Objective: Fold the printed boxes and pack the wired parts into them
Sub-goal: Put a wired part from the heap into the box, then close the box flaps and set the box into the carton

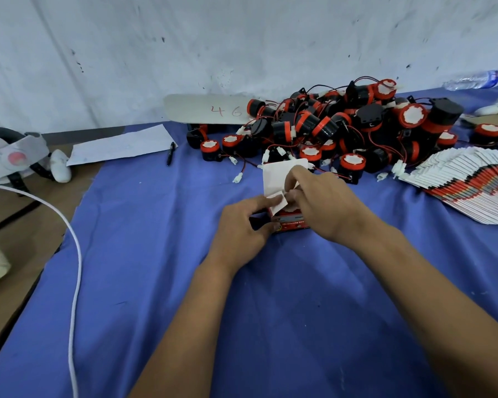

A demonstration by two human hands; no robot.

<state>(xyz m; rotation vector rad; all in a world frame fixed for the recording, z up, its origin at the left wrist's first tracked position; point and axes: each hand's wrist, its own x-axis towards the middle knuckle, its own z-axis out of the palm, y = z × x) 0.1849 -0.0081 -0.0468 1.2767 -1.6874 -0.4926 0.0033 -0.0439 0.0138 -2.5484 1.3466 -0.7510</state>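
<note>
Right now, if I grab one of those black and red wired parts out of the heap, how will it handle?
Probably awkwardly. The parts in the heap trail thin red and black wires that cross their neighbours, so one may drag others along. The bodies are round, so a loose one on its side could roll on the blue cloth. The wires look floppy.

Blue-clothed table [156, 254]; parts [342, 130], prob. pen [170, 153]

Even soft light, faint shadows, wide-angle bending at edges, slight blur
</note>
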